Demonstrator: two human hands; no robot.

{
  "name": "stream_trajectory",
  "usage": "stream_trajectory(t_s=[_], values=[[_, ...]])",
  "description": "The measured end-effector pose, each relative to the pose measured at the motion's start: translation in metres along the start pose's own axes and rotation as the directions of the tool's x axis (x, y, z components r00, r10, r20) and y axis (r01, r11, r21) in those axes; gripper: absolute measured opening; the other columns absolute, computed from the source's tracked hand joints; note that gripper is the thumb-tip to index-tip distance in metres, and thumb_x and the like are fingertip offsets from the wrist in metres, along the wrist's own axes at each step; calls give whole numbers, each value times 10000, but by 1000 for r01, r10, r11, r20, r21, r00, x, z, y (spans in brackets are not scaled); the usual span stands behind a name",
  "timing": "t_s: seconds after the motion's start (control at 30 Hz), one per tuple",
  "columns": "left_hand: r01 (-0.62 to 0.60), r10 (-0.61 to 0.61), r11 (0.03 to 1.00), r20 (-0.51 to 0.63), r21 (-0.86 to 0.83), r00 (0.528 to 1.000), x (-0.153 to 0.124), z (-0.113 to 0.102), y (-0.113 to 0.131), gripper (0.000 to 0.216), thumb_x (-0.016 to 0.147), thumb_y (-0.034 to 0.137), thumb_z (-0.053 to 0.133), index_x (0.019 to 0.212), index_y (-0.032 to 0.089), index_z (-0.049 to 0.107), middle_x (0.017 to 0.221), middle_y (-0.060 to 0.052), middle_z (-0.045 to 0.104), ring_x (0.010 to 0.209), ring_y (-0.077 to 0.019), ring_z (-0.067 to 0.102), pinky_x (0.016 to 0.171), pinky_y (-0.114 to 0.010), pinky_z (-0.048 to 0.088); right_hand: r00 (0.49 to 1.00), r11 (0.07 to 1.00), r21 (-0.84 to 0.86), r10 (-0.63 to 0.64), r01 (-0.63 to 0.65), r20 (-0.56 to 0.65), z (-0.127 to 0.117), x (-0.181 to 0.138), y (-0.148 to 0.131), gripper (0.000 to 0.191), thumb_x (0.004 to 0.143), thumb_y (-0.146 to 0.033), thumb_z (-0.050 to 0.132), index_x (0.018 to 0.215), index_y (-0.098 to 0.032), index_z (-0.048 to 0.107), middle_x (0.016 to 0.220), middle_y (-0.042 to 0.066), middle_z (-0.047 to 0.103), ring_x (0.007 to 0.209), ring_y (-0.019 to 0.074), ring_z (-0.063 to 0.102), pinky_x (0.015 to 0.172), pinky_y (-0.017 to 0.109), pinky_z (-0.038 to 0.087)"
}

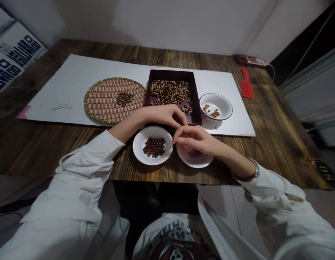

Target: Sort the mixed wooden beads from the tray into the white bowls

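A wooden table (pixel 275 144) carries a white board (pixel 59 101) with a round woven tray (pixel 102 104) at left and a dark rectangular box (pixel 170 74) of mixed beads (pixel 170 92) beyond. The left hand (pixel 163 116) bends at the box's near rim; the right hand (pixel 195 141) curls over a white saucer (pixel 202 162) of dark beads (pixel 194 154). Neither grip can be told.

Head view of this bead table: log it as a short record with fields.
Left hand: over the front rim of the dark red tray
Right hand: above a white plate of dark beads
Tray contents: mixed brown and pale beads
Beside: second white plate, dark brown beads
Behind: round woven tray; white bowl
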State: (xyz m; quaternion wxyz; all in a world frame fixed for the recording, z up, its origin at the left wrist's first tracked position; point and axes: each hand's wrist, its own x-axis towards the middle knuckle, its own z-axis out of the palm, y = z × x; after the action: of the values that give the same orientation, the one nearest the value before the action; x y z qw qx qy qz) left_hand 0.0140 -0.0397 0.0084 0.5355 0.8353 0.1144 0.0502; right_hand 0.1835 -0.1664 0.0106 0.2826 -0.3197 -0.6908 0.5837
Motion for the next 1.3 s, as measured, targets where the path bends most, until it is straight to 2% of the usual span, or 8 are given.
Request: stream_trajectory(t_s=[0.33,0.67,0.93,1.3], values=[[-8,9,1000,74,-15,997,-3,-6,2,183,797,330,743,923,227,827,1011,-54,783,973,-198,700,905,-269,497,1000,1000,-3,-8,8,8,0,1,0,259,957,-382,591,937,-131,654,653,-20,601,576,92,525,568,213,412],[-38,38,999,-23,14,999,2,1,-2,167,736,337,800,815,191,815,937,-65,763,917,-186,689,903,-288,498,1000,1000,6,-14,14,9,0,1,0,247,963,-371,582,932,-136,654,646,-24,597,554,85,515,551,209,403],[-40,40,999,55,-8,998,-1,-4,4,197,776,367,779,870,201,825,1007,-73,762,959,-192,685,940,-296,482,1000,1000,3,4,-4,-10,1,1,2,258,963,-381,583,937,-135,655,654,-21,601,558,85,513,545,205,399],[-34,36,999,60,-26,998,-2,-5,5,218,778,388,780,865,193,826,1027,-86,761,983,-202,680,950,-302,481,1000,1000,8,5,-5,-18,1,1,3,277,961,-406,589,938,-138,656,637,-26,591,542,84,502,528,203,387]])
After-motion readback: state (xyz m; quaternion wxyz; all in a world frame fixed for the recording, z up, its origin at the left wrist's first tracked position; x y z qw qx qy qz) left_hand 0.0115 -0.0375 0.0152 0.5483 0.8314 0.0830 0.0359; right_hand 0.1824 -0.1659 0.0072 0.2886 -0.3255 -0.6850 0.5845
